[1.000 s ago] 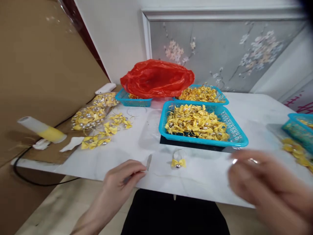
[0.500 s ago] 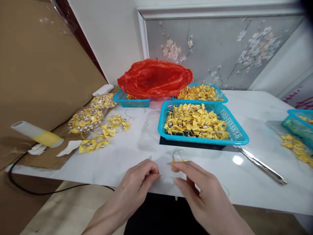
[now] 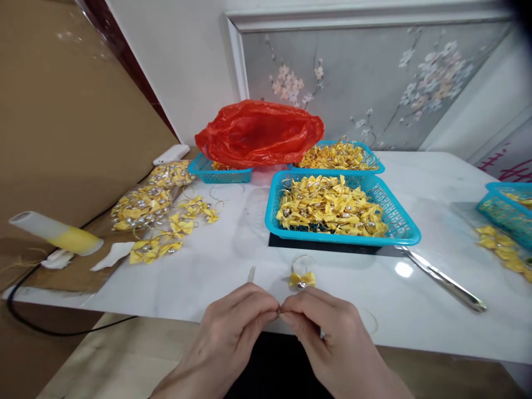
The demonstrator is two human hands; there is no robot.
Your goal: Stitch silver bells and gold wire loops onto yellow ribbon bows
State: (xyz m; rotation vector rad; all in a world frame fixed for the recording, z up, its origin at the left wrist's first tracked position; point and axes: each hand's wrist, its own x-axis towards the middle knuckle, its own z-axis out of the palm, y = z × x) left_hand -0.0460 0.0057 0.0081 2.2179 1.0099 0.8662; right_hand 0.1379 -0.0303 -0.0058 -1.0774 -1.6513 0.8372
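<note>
Clock centred on the meeting fingertips, 12 pointing away from the wearer. Left hand (image 3: 239, 324) and right hand (image 3: 334, 318) meet just inside the near edge of the white table (image 3: 419, 324). Thumb and forefinger of each are pinched closed, tip against tip, with no gap left; a tiny tan bit shows between them, probably strand, too small to confirm. A pale curve of thin strand (image 3: 376, 323) shows at 3 o'clock, beside the right hand; its link to the pinch is hidden. Yellow bow (image 3: 308, 279) with silver bead and upright-looking loop sits at 1 o'clock, near the right knuckles, apart from both grips. Working note: keep the pinch light and both tips level, roll rather than tug, and let the trailing strand run free; a hard pull would probably slip or kink it. Edges: table edge is close at 6 o'clock, so a dropped piece could fall to the lap; pale sliver (image 3: 251, 274) at 11 o'clock, material unclear; blue basket (image 3: 338, 239) rim farther off at 1 o'clock. Room: best sideways draw is towards 3 o'clock, short of the metal tweezers (image 3: 446, 284); on the left, tabletop extends towards loose bows (image 3: 180, 224) at 10 o'clock.
</note>
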